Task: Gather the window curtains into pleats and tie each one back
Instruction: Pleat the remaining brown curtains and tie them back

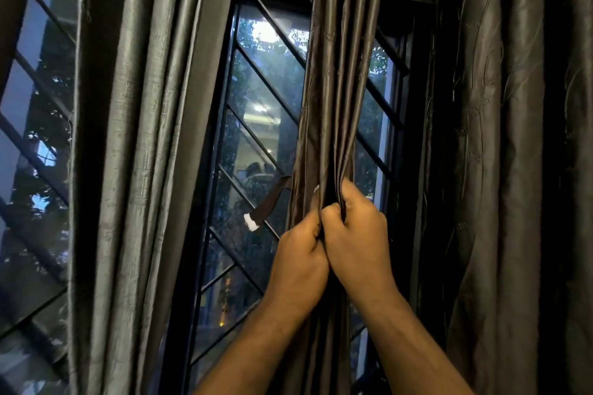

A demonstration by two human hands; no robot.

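Dusk window with a black diagonal grille point(256, 83) sitting behind everything, trees and a lit building showing outside. Three curtains hanging: grey curtain point(128, 154) at left, dark curtain point(497, 186) at right, no tie showing on either. Middle curtain point(333, 90) running straight up and down, long axis vertical, bunched into tight folds at centre.

Left hand point(300, 256) and right hand point(357, 234) both raised, pressing side by side and touching each other. Fingers point(351, 194) curling tight round the bunched fabric, so both hands gripping the middle curtain, right one sitting a little higher. Fabric rising out from between the two fists and dropping down between the forearms.

Brown strap point(269, 199) with a white tip sticking out from the left edge of the middle curtain, just beside and slightly above the left hand. It is pointing down-left toward the glass, hanging free, not wrapping anything.

Judging: pleats looking gathered, tie not yet done. Left hand being nearer the strap, so probably the right hand needing to hold the bunch while the left goes for it. Strap's other end hidden, cannot tell where it is fixed
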